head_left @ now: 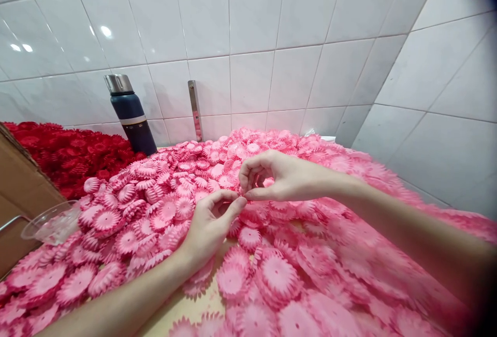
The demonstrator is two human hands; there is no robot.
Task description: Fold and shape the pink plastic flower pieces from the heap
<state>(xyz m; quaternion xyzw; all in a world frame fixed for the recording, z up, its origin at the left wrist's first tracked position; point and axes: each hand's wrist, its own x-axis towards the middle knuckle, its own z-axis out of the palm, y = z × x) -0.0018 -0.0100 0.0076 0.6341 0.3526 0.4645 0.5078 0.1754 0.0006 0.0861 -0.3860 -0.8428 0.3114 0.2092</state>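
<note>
A big heap of pink plastic flower pieces (272,269) covers the table in front of me. My left hand (207,228) hovers over the heap with its thumb and forefinger pinched together. My right hand (277,174) comes in from the right, its fingertips meeting those of the left just above the pile. Something small seems pinched between the two hands, but the fingers hide it and I cannot tell what it is.
Red flower pieces (66,153) are heaped at the far left. A dark blue flask with a steel lid (130,114) stands against the white tiled wall (252,37). A cardboard box (19,187) and a clear plastic cup (52,221) sit at the left edge.
</note>
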